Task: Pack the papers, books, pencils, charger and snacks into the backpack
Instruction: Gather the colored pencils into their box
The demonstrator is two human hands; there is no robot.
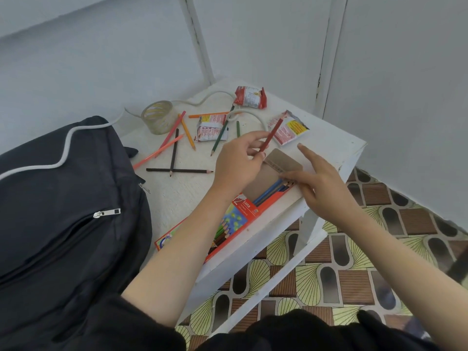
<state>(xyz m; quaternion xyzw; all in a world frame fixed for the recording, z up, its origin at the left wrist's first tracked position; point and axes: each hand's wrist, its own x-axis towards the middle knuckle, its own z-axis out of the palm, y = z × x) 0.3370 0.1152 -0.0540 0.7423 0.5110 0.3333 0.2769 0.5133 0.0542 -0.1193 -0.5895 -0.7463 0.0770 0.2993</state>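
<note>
Dark fabric fills the 9 o'clock side: the backpack (63,198) lies against the white table (182,196), its front zip closed, with a white charger cable (67,145) draped over its top and running on toward 12 o'clock across the tabletop. A clear tape roll (158,117) stands just beside that cable. Loose pencils (174,148) lie scattered beyond it; one black pencil (177,170) lies level, tip toward 3 o'clock, crossed by another that runs 12 to 6. Three snack packets (211,127) sit at the far side, near the corner.

At centre the left hand (236,160) pinches a dark red pencil (272,134) in its fingertips, the long axis running 7 to 1 o'clock, raised over the table. Which end is sharpened I cannot tell. Under that forearm lies the orange pencil box (244,211), also 7 to 1 o'clock, along the table's near right edge, with its brown flap (283,160) folded back and blue pencils showing in the mouth. The right hand (321,183) is released, its index finger straight toward 11 o'clock and its other fingers resting flat on the box's open end.

Bare tabletop lies between box and backpack. Patterned brown and yellow floor (354,262) shows at 4 o'clock, and pale walls (76,59) close the corner.
</note>
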